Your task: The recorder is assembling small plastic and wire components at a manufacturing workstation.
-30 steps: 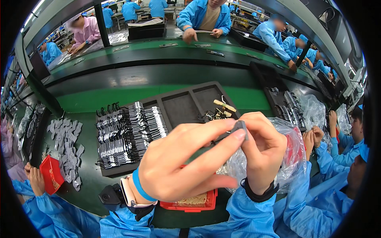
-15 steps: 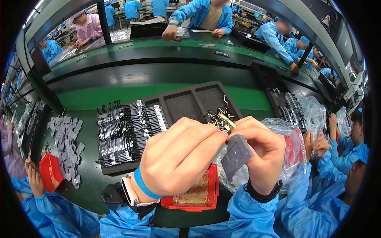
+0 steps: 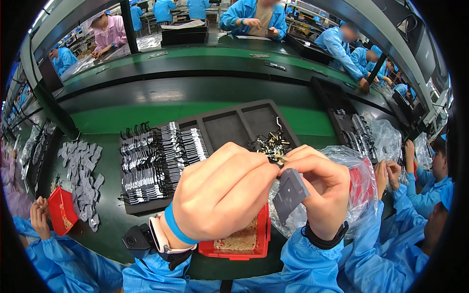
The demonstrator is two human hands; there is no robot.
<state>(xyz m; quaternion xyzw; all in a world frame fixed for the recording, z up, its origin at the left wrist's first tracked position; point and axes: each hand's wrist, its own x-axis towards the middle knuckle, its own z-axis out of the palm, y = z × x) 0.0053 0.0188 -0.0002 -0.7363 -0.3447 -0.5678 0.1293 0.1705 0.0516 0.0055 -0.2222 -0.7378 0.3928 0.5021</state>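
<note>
Two bare hands are meeting above the table [image 3: 110,207]. The right hand [image 3: 326,183] is gripping a small grey plate [image 3: 290,194] between thumb and fingers, so the plate is hanging just under the fingertips. The left hand [image 3: 222,195] is bunching its fingers narrowly right beside it; they are hiding whatever lies between them, so I cannot tell if they are pinching anything. Below, a red box [image 3: 233,254] is sitting partly covered by the left hand, and a clear bag [image 3: 361,205] is crowding the right hand. Beyond, a black tray [image 3: 195,117] is lying at a slant, the hands blocking its near right part. Strips [image 3: 146,163] in rows are filling its left side, and a tangle of bits [image 3: 271,144] is lying toward its right end. Off to the left, grey pieces [image 3: 84,180] are spreading in a heap.

The plate is now showing its broad face, whereas a second ago it was a narrow sliver between both hands. Farther off, a co-worker [image 3: 237,18] who was reaching out half a second ago is now keeping both hands before the chest.

The plate is looking flat, matte and four-sided, with pale specks. The box is holding something tan and crumbly-looking; the bag is wrinkling glossily; the strips are glinting silver and black.
</note>
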